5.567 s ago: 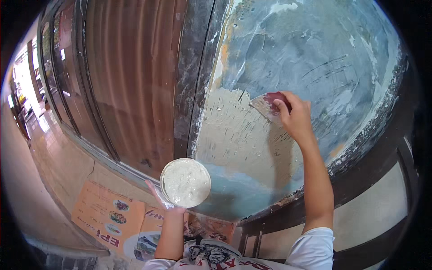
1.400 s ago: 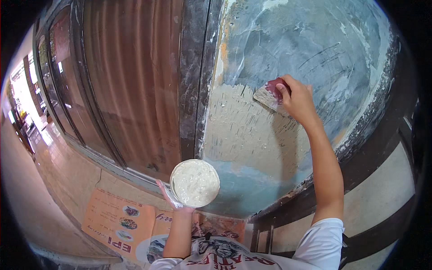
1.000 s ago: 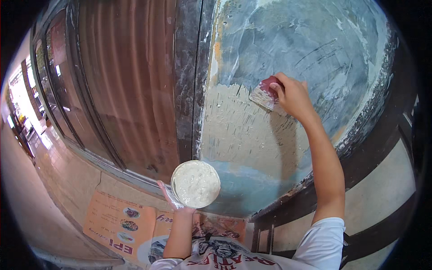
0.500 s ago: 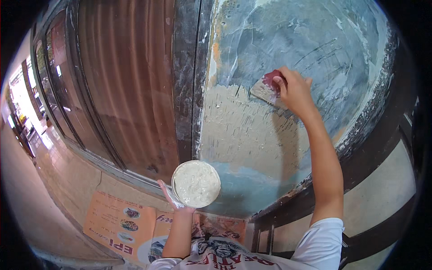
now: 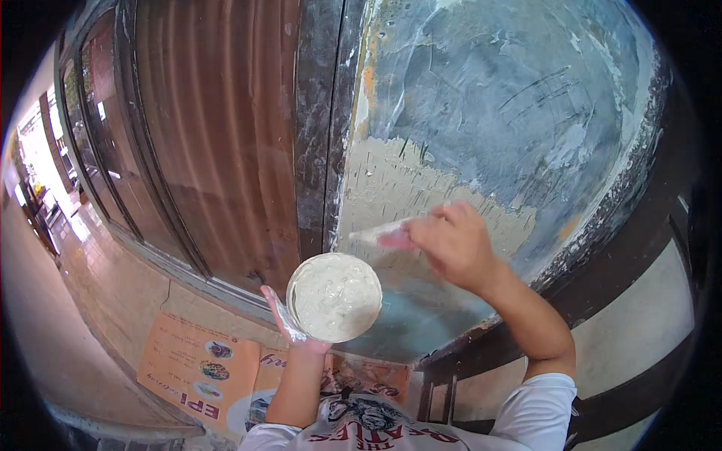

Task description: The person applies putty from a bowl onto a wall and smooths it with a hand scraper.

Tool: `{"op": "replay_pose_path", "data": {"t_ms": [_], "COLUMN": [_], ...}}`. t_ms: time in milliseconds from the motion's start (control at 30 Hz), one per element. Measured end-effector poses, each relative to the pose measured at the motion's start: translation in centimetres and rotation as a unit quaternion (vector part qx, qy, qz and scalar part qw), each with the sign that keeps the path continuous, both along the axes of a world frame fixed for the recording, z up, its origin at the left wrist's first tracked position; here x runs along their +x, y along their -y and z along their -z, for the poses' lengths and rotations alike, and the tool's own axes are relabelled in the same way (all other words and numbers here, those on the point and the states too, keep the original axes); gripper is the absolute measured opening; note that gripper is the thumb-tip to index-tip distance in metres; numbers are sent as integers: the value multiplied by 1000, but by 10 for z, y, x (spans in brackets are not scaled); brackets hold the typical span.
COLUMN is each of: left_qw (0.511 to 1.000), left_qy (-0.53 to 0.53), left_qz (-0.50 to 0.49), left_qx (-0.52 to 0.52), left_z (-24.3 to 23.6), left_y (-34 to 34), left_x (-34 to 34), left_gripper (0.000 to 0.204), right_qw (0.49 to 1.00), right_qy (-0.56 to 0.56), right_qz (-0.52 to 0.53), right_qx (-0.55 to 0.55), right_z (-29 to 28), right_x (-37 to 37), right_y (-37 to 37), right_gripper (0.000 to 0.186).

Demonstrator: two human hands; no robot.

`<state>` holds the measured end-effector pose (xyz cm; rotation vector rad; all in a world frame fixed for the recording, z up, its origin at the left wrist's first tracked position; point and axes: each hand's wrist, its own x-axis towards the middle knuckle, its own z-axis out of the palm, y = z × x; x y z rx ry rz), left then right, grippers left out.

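Note:
My left hand (image 5: 291,325) grips a round tub of cream-coloured putty (image 5: 336,298) from below and from its left side, with white smears on the thumb. The tub's mouth faces up. Pinched in my right hand (image 5: 457,244) is a flat putty scraper (image 5: 382,234) with a reddish part, blurred by motion. It hangs above and to the right of the tub, apart from it and off the wall. Behind it, a fresh beige putty layer (image 5: 406,184) covers part of the blue-grey wall (image 5: 489,90), its upper edge ragged.
A dark wooden post (image 5: 316,128) and a glass pane with a brown curtain (image 5: 218,128) border the wall on the left. Dark framed panelling (image 5: 632,308) stands at the right. Orange printed sheets (image 5: 195,368) lie on the floor below.
My right hand has left the wall and come down and left with the scraper, toward the tub. The beige layer now reaches further right. The tub has risen slightly.

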<state>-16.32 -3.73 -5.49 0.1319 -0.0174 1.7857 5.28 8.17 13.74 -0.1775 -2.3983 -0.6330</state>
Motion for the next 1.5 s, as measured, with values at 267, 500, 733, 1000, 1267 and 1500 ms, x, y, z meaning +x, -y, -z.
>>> {"op": "replay_pose_path", "data": {"t_ms": [267, 500, 733, 1000, 1267, 1500], "left_qw": [1000, 999, 999, 998, 997, 998], "left_qy": [-9, 27, 6, -36, -57, -30], "left_qz": [2, 27, 33, -26, -15, 50], "left_qx": [14, -13, -1, 37, -39, 37], "left_z": [-20, -21, -26, -28, -68, -69], "left_y": [9, 7, 6, 10, 2, -13], "left_x": [-7, -5, -3, -14, -8, -12], "left_gripper": [97, 95, 102, 100, 98, 98], "right_qw": [993, 991, 990, 994, 947, 985], "right_qy": [-13, -5, -1, 56, -97, 140], "right_qz": [-51, -56, -36, 45, 12, -20], "right_qx": [105, 125, 137, 85, -305, -103], "right_z": [65, 67, 61, 43, -18, -47], "right_x": [28, 40, 47, 56, 25, -9], "right_y": [18, 12, 2, -11, 7, 36], "right_gripper": [19, 23, 23, 29, 30, 27]}}
